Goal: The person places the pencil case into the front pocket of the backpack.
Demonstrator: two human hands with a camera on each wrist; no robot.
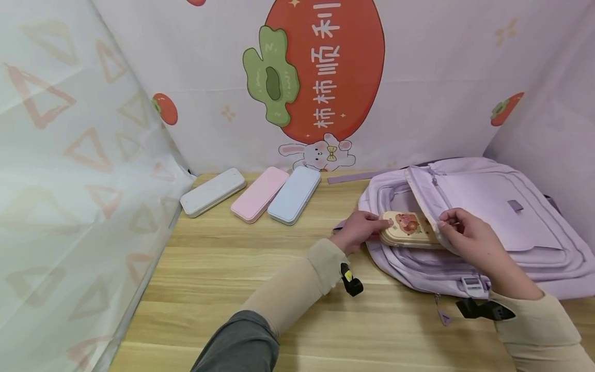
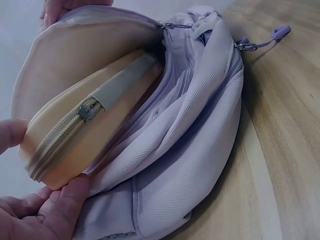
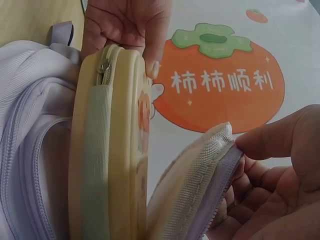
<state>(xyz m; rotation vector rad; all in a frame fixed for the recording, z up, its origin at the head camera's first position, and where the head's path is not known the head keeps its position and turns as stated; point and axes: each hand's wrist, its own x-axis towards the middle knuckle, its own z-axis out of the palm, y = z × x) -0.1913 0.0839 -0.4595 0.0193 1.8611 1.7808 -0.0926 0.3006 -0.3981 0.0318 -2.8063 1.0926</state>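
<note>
A yellow zippered pencil case [image 1: 403, 230] with a printed picture lies partly inside the front pocket of a lavender backpack [image 1: 502, 206]. My left hand [image 1: 358, 230] pinches the case's outer end between thumb and fingers; the left wrist view shows its zipper pull [image 2: 86, 111] and a grey fabric strip. With thumb and fingers, my right hand [image 1: 474, 237] grips the edge of the pocket flap [image 3: 200, 185] and holds it lifted over the case. The inner end of the case is hidden beneath that flap.
A white case [image 1: 213, 192], a pink case [image 1: 259, 195] and a blue case [image 1: 294, 195] lie at the back left of the wooden table [image 1: 223, 289]. A purple strap [image 1: 353, 177] extends behind the backpack. A zipper pull [image 1: 442, 312] hangs at its front. Printed cloth stands behind.
</note>
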